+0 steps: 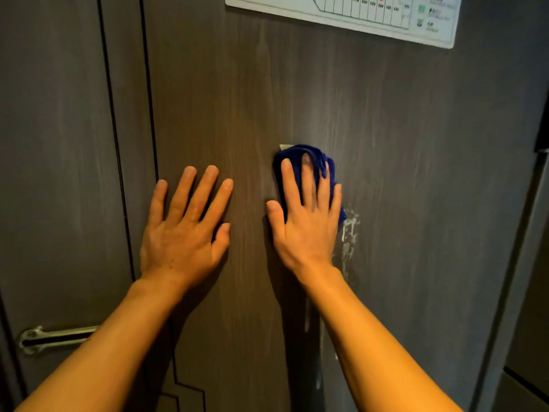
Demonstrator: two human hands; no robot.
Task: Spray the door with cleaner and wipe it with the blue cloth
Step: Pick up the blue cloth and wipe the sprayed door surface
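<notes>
Against the dark wood-grain door (386, 129), the right hand (306, 221) presses the blue cloth (297, 153) flat, fingers spread over it, not clenched. Left hand (185, 224) lies open-palmed on the door, holding nothing. White cleaner streaks (349, 233) run just right of the cloth. Posted floor plan (356, 13) above.

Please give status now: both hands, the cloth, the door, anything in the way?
Left hand flat on door, empty. Right hand pressing blue cloth on door. White foam streak unwiped beside cloth. Nothing blocking.
</notes>
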